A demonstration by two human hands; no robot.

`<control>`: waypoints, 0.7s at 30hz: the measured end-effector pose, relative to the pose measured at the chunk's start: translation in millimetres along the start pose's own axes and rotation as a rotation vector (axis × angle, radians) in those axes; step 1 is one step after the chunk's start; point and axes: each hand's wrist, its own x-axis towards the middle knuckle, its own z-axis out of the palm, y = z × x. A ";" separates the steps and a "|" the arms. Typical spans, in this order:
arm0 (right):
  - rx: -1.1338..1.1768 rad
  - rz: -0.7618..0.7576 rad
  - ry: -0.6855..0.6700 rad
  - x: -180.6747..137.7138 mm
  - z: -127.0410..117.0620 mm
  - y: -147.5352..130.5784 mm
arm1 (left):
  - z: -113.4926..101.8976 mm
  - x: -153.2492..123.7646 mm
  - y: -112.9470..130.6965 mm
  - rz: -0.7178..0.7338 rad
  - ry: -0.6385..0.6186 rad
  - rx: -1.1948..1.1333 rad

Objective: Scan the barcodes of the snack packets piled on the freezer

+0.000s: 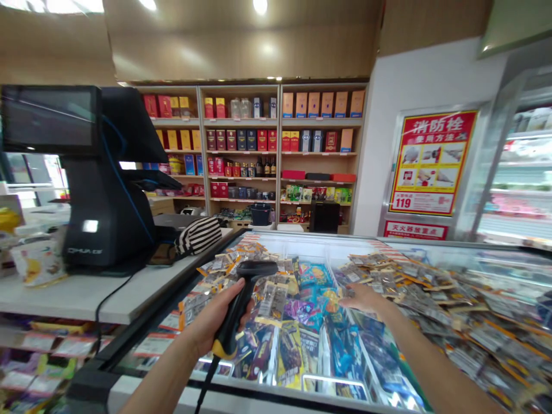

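Observation:
My left hand [215, 322] is wrapped round the handle of a black barcode scanner [244, 299] with a yellow base, its head pointing right over the display case. My right hand [360, 298] reaches forward onto the heap of packaged snacks [302, 322] and rests among the colourful packets; its fingers are partly hidden, so what they grip is unclear. The scanner's black cable hangs down at the bottom edge.
A checkout terminal [99, 172] with a screen stands on the white counter [81, 296] at left, beside a striped pouch [199, 234]. Shelves of boxed goods [259, 149] fill the back wall. A red fire notice [431, 164] and a glass fridge [517, 172] stand at right.

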 end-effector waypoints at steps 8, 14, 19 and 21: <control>0.200 0.046 -0.028 -1.2 -8.1 -7.1 | -8.1 -4.6 3.1 0.013 0.057 -0.014; 1.043 0.081 0.293 10.4 12.3 -42.9 | -4.6 0.6 -0.2 0.004 0.019 -0.008; 1.285 -0.015 0.279 20.4 24.8 -64.6 | 2.4 -0.9 -2.5 -0.006 -0.074 -0.024; 1.284 -0.051 0.269 21.8 27.1 -69.4 | 6.3 -2.4 -2.7 -0.015 -0.084 -0.019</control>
